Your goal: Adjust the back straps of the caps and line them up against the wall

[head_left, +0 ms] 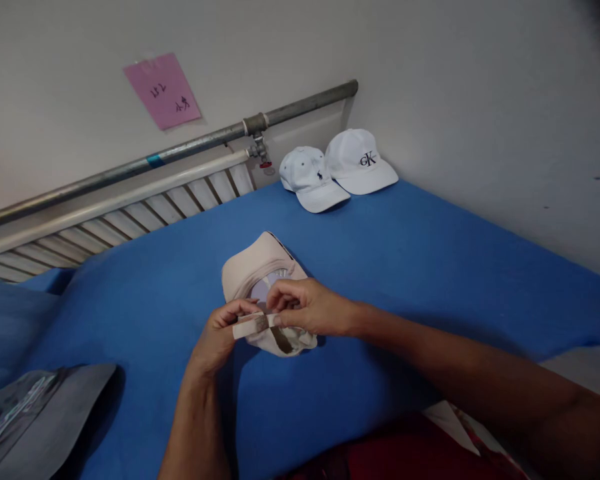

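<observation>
A pale beige baseball cap (257,261) lies upside down on the blue table cover, its brim pointing away from me and its inside showing. My left hand (220,333) pinches the cap's back strap (247,327) on the left, near a small buckle. From the right, my right hand (307,307) grips the strap close to that buckle with thumb and fingers. The fingers hide part of the strap and of the cap's inside.
Two white caps, one with a horse logo (313,180) and one with letters (360,163), sit at the far corner. A dark grey cap (75,420) lies front left. A radiator (170,203) and a metal pipe (205,140) run along the wall beneath a pink note (163,91).
</observation>
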`<state>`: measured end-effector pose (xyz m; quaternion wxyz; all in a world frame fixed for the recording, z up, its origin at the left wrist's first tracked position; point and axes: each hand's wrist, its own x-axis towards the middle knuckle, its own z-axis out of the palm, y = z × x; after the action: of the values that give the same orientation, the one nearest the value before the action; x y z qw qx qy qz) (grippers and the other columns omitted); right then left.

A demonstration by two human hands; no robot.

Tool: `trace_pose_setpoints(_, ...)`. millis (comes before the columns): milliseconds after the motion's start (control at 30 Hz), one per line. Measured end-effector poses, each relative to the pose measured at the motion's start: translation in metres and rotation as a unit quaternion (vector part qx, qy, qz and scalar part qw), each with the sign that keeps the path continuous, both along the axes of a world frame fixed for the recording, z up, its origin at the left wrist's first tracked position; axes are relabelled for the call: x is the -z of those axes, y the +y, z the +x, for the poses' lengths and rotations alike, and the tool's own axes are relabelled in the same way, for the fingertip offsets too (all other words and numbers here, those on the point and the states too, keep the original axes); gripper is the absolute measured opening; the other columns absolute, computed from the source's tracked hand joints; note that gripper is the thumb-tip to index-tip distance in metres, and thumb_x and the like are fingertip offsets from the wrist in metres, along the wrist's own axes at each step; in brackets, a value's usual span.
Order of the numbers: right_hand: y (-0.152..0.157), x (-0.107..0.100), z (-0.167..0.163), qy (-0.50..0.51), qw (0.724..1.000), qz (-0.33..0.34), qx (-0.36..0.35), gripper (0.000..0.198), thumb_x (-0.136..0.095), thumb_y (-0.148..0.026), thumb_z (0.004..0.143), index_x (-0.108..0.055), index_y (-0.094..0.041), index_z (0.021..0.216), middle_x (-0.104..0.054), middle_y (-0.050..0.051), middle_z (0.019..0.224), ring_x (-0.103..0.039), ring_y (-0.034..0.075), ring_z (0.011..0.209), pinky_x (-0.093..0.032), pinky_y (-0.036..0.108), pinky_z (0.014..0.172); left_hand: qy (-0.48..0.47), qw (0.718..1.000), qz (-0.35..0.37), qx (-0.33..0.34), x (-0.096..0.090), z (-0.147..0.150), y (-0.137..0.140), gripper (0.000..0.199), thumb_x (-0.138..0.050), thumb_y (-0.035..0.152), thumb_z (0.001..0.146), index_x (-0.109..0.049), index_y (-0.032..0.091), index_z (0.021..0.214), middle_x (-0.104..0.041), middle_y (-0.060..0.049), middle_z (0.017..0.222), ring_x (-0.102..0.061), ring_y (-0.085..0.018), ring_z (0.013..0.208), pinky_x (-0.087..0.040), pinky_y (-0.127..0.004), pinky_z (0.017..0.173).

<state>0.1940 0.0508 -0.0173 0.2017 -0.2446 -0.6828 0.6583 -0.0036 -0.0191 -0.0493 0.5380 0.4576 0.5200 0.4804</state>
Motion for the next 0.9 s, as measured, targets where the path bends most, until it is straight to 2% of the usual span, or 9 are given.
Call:
trace_pose_setpoints(133, 0.0013, -0.0018, 0.0021, -0.013, 1.000, 0.010, -0.008, 0.013, -0.065, -0.018, 0.074, -0.058, -0.018, 0.085, -0.057, -0.003, 0.072, -0.053, 0.009, 0.067, -0.044, 0.023, 0.064, 0.000, 1.000, 0.006, -0.011, -0.0005, -0.0006, 0.0001, 0.010, -0.077, 0.025, 0.066, -0.071, 0.019, 0.071, -0.066, 0.000, 0.071, -0.055, -0.010, 0.063, -0.041, -0.020, 0.060)
trace_pose_setpoints(300, 0.0008, 0.0022, -0.0011, 0.000, 1.000, -0.005, -0.010, 0.011, -0.063, -0.013, 0.074, -0.057, -0.017, 0.082, -0.055, -0.004, 0.070, -0.052, 0.008, 0.064, -0.043, 0.022, 0.063, -0.011, 1.000, -0.017, 0.004, -0.0023, 0.0034, 0.0001, 0.010, -0.076, 0.026, 0.066, -0.071, 0.019, 0.072, -0.067, 0.000, 0.072, -0.056, -0.009, 0.060, -0.041, -0.019, 0.059)
trace_pose_setpoints(400, 0.0013, 0.0043, -0.0021, -0.002, 1.000, -0.012, -0.015, 0.012, -0.062, -0.012, 0.073, -0.056, -0.017, 0.082, -0.053, -0.005, 0.068, -0.050, 0.007, 0.061, -0.041, 0.021, 0.058, -0.007, 1.000, -0.011, 0.015, -0.0021, 0.0037, 0.0005, 0.010, -0.076, 0.026, 0.066, -0.071, 0.019, 0.072, -0.067, 0.000, 0.072, -0.056, -0.010, 0.062, -0.042, -0.020, 0.060)
trace_pose_setpoints(567, 0.0025, 0.0051, -0.0006, 0.008, 0.999, -0.046, -0.023, 0.015, -0.065, -0.021, 0.073, -0.056, -0.018, 0.084, -0.051, -0.005, 0.067, -0.046, 0.006, 0.056, -0.036, 0.018, 0.048, 0.002, 1.000, 0.001, 0.007, -0.0023, 0.0030, 0.0009, 0.010, -0.077, 0.025, 0.065, -0.071, 0.020, 0.072, -0.067, 0.001, 0.070, -0.055, -0.009, 0.061, -0.041, -0.020, 0.059)
trace_pose_setpoints(900, -0.0010, 0.0041, -0.0025, 0.001, 1.000, -0.010, -0.008, 0.010, -0.065, -0.018, 0.073, -0.056, -0.017, 0.079, -0.050, -0.005, 0.066, -0.045, 0.006, 0.058, -0.036, 0.019, 0.053, 0.034, 0.999, -0.002, 0.018, -0.0053, 0.0064, 0.0001, 0.016, -0.076, 0.029, 0.065, -0.069, 0.017, 0.072, -0.064, 0.000, 0.068, -0.052, -0.010, 0.058, -0.039, -0.022, 0.057)
